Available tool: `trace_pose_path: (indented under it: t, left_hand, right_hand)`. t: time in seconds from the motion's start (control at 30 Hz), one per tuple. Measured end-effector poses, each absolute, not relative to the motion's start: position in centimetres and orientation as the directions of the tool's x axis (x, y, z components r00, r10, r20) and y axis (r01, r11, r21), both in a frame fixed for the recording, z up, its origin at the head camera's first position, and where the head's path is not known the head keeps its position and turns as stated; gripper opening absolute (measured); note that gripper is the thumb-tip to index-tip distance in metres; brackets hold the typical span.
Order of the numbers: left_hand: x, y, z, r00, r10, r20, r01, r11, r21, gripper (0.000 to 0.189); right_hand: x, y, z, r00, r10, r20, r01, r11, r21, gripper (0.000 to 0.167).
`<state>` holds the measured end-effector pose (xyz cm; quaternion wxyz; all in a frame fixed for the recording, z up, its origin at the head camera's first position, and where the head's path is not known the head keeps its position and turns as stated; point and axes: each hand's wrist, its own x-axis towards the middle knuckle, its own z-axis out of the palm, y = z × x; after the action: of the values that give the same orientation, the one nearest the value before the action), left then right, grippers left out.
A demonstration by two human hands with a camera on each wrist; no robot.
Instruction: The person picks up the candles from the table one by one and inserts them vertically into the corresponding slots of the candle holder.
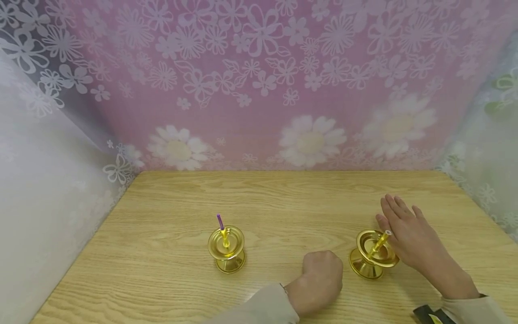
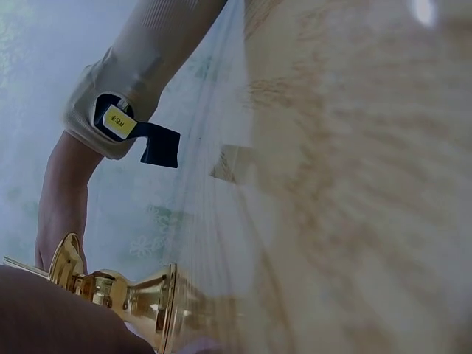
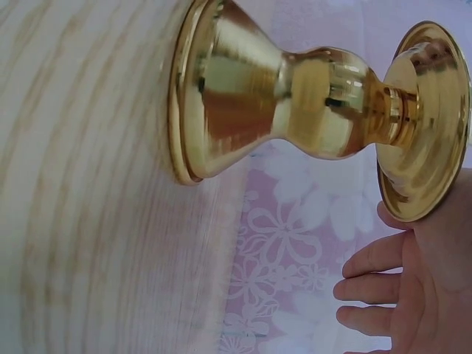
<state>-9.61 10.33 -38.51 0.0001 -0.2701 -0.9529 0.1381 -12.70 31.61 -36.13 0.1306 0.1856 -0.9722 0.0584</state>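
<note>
Two gold candlesticks stand on the wooden table. The left candlestick point(image 1: 229, 264) has a thin purple candle point(image 1: 220, 221) in the central tube above its dish. Toward the right is the other candlestick point(image 1: 366, 270), whose central tube point(image 1: 379, 245) shows a pale top. My right hand point(image 1: 408, 234) is beside its dish, fingers straight and pointing away; the right wrist view shows the palm point(image 3: 420, 295) behind the dish. My left hand point(image 1: 321, 279) is low by the table between the two candlesticks, curled into a fist, its fingertips hidden underneath. Nothing shows in either hand.
A pink floral backdrop point(image 1: 251, 99) rises behind the table point(image 1: 283, 198), with pale side panels left and right. On the right sleeve sits a black strap mount with a yellow label point(image 2: 118, 122).
</note>
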Motion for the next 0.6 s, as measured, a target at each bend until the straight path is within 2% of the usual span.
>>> trace_pose_path:
  t: [0.13,0.3,0.6]
  left_hand:
    - [-9.61,10.36,-38.53,-0.85,0.521,-0.076,0.521,0.81,-0.269,0.023]
    - [-9.77,10.37,-38.29,-0.854,0.516,-0.067,0.518,0.831,-0.2,0.014]
    - [-10.12,10.16,-37.72,-0.844,0.534,-0.053,0.536,0.837,-0.108,0.015]
  right_hand:
    - [-12.76,31.49,-36.07,-0.905,-0.329,0.268,-0.356,0.933,-0.055,0.064]
    - [-12.84,31.31,-35.99,-0.912,-0.316,0.261,-0.342,0.938,-0.059,0.053]
    - [-12.81,31.39,-36.12,-0.902,-0.328,0.28,-0.356,0.933,-0.052,0.055]
